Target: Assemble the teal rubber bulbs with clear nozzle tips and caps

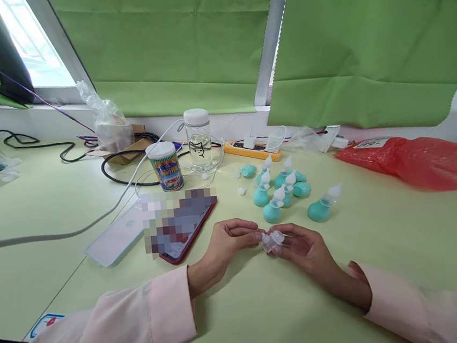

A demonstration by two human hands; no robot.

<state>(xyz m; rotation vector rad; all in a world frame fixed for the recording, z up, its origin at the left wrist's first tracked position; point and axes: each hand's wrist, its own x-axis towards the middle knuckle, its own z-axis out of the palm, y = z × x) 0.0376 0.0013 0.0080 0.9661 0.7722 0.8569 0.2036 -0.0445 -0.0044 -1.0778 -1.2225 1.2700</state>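
Note:
A small translucent plastic piece (274,240) is between my two hands, above the pale green table (266,313). The fingertips of my left hand (231,244) pinch its left end. My right hand (306,250) holds its body from the right, thumb below and fingers behind. Just beyond my hands stand several teal bulbs with clear pointed tips, the nearest being a teal bulb (272,212). Another tipped bulb (319,210) stands apart to the right. A teal bulb without a visible tip (248,170) lies farther back.
Left of my hands lie a red-edged phone (189,226) and a pale phone case (116,239). Behind them stand a printed tub (166,166) and a clear jar (199,142). An orange power strip (230,151) and a red plastic bag (425,163) are at the back.

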